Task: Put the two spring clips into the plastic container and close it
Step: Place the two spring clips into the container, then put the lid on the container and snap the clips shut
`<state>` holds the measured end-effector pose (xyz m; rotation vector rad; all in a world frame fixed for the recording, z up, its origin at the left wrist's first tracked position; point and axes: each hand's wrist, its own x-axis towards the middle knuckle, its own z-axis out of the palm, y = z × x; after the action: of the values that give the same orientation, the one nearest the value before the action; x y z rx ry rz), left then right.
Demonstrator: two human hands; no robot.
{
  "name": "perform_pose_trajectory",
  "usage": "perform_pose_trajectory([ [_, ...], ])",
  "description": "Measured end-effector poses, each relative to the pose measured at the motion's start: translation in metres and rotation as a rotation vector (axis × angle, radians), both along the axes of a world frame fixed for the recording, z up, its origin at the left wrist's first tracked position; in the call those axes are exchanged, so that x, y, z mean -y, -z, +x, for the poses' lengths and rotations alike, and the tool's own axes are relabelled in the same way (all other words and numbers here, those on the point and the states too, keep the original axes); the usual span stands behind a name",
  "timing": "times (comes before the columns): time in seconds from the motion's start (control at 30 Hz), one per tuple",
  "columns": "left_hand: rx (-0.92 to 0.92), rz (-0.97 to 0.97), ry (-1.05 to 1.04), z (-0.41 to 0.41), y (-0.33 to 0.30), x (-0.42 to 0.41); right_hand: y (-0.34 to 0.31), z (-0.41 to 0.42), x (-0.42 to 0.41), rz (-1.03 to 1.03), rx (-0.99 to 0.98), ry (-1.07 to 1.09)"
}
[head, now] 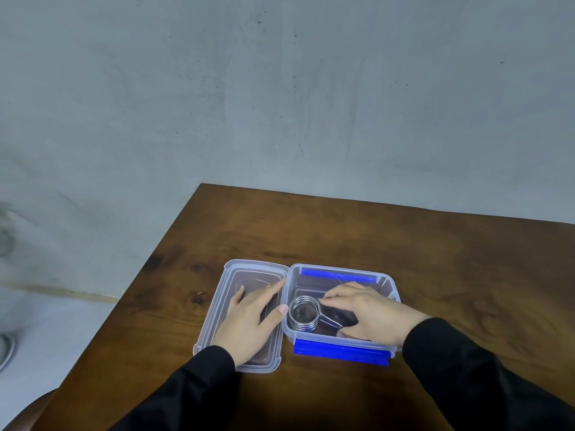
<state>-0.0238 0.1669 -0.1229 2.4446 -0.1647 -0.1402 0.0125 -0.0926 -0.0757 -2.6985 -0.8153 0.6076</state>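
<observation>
The clear plastic container with blue latches stands open on the table. A metal spring clip lies in its left part, coil up, handle pointing right. My right hand is palm down inside the container, fingers spread, thumb tip by the clip's handle. Whatever is under the palm is hidden, and no second clip shows. The clear lid lies flat on the table, touching the container's left side. My left hand rests flat on the lid with fingers apart, its thumb close to the container's rim.
The brown wooden table has its left edge close to the lid and its far edge in front of a grey wall. A pale floor lies to the left. Black sleeves cover both forearms.
</observation>
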Motion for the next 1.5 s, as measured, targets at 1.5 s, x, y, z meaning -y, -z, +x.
perform_pose_trajectory([
  [1.5,0.296,-0.2,-0.213,-0.036,-0.061,-0.047,0.017,-0.052,0.05,0.559,0.129,0.962],
])
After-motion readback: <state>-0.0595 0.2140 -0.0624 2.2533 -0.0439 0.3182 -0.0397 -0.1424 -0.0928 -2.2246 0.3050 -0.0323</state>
